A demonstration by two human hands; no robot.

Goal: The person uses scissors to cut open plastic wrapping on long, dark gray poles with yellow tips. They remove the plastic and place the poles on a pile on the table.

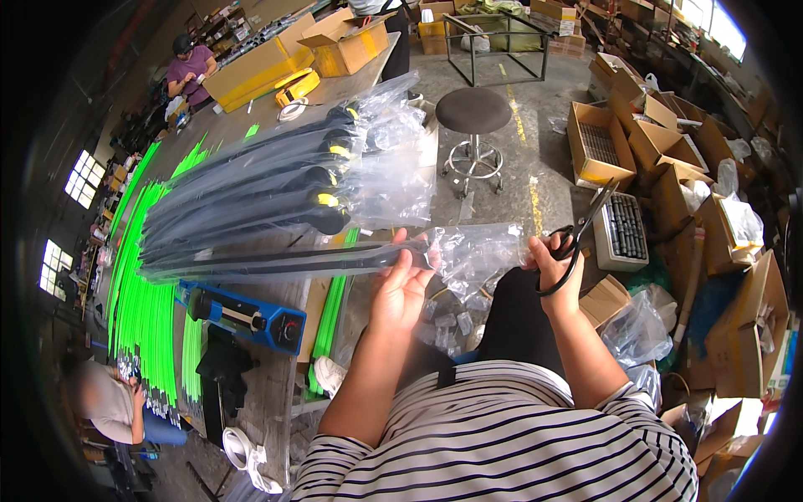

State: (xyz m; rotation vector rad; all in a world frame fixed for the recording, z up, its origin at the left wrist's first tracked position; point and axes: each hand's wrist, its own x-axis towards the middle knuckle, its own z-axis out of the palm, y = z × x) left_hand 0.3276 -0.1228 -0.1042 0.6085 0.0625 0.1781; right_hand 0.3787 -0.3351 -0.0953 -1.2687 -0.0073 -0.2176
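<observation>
My left hand grips a long clear plastic bag at the end of the slim black rods inside it, fingers partly extended. The bag's loose, crinkled end stretches across to my right hand, which pinches its tip. Black-handled scissors hang on the fingers of that same hand, blades pointing up and away. Just beyond the rods, several more bagged long black pieces with round dark ends and yellow tags lie side by side on the workbench.
Bright green rods cover the bench's left part, near a blue tool. A round stool stands ahead. Open cardboard boxes crowd the right. Two people are at the bench's far left and near left; another stands at the back.
</observation>
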